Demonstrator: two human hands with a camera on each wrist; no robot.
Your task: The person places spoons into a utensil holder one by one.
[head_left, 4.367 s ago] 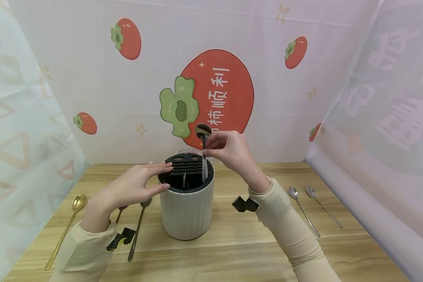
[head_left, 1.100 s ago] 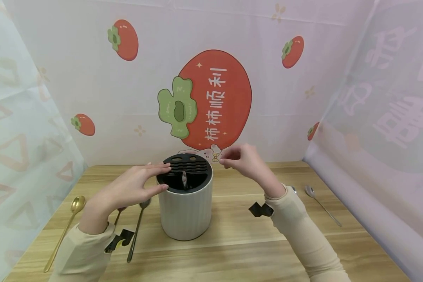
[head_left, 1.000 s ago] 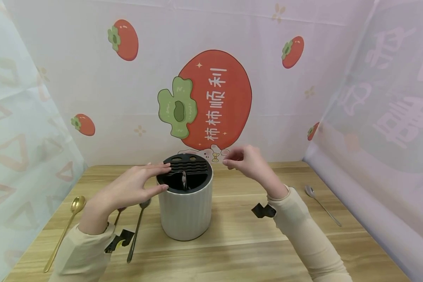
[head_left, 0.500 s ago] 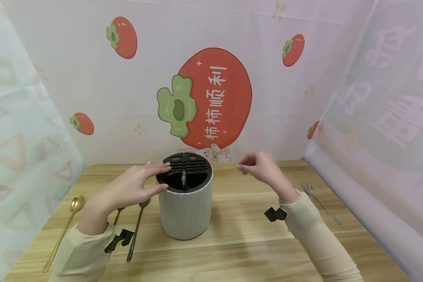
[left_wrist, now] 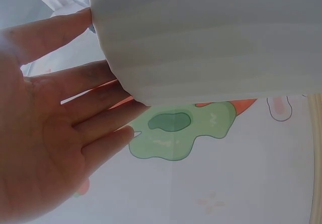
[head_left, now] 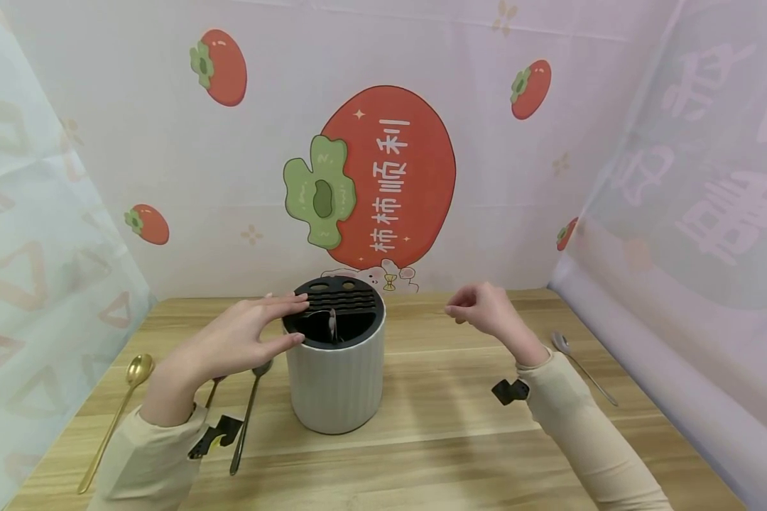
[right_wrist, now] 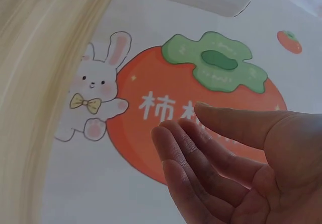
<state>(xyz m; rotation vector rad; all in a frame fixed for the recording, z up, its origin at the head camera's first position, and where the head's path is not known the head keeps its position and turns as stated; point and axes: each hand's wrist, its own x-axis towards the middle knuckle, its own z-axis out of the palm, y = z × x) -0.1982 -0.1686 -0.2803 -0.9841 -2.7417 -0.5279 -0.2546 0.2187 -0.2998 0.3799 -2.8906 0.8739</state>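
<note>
A light grey ribbed utensil holder (head_left: 337,390) stands upright on the table, topped by a black slotted insert (head_left: 345,301). My left hand (head_left: 236,337) rests its fingertips against the insert's left edge, fingers straight. In the left wrist view its fingers touch the holder's wall (left_wrist: 211,43). A shiny metal piece (head_left: 332,325) shows in the insert's front opening; most of it is hidden. To the right of the holder my right hand (head_left: 486,312) hovers above the table, fingers loosely curved. In the right wrist view nothing is between its thumb and fingers.
Left of the holder lie a gold spoon (head_left: 139,369), a dark spoon (head_left: 249,411) and another utensil (head_left: 214,390), partly hidden behind my left wrist. A silver spoon (head_left: 584,369) lies at the right, beyond my right arm. A printed cloth (head_left: 268,106) backs the wooden table (head_left: 434,454).
My right hand held a spoon over the holder's opening 4.4 s ago. It has let go of it and moved right and down. My left hand has stayed put.
</note>
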